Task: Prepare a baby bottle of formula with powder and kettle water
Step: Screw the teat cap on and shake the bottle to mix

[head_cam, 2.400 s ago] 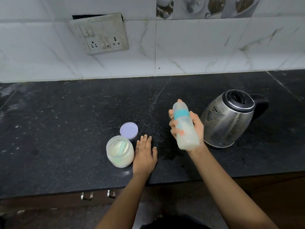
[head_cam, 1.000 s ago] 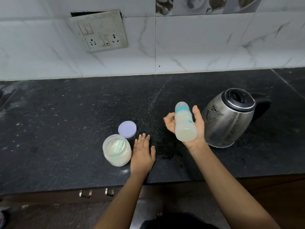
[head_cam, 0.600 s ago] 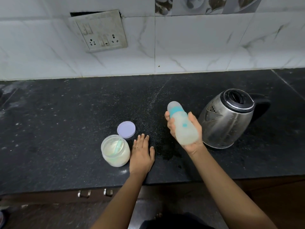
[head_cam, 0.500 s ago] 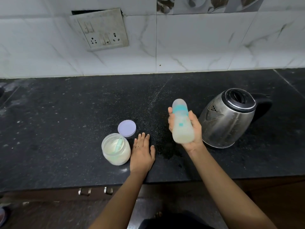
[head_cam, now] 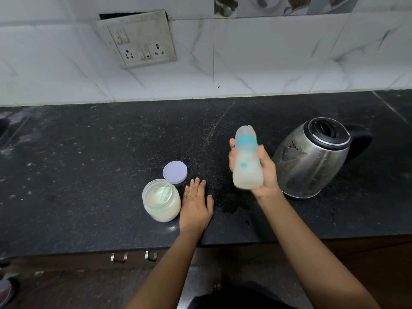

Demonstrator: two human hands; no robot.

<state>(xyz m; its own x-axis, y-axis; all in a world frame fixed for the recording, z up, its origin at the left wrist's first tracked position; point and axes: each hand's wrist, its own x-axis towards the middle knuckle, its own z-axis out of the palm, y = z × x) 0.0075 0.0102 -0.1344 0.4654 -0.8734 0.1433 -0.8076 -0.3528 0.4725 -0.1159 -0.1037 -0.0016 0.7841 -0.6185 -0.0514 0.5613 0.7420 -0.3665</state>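
The right hand wraps the capped baby bottle at mid-body above the counter's front edge, beside the kettle; light, stiff, probably slick plastic, best held below the collar; left hand rests flat.

From my end the light's soft and even, bright on the white tiles and dim below the counter; the bottle smears with motion blur; the kettle shows dull reflections; wide-angle bends the edges.
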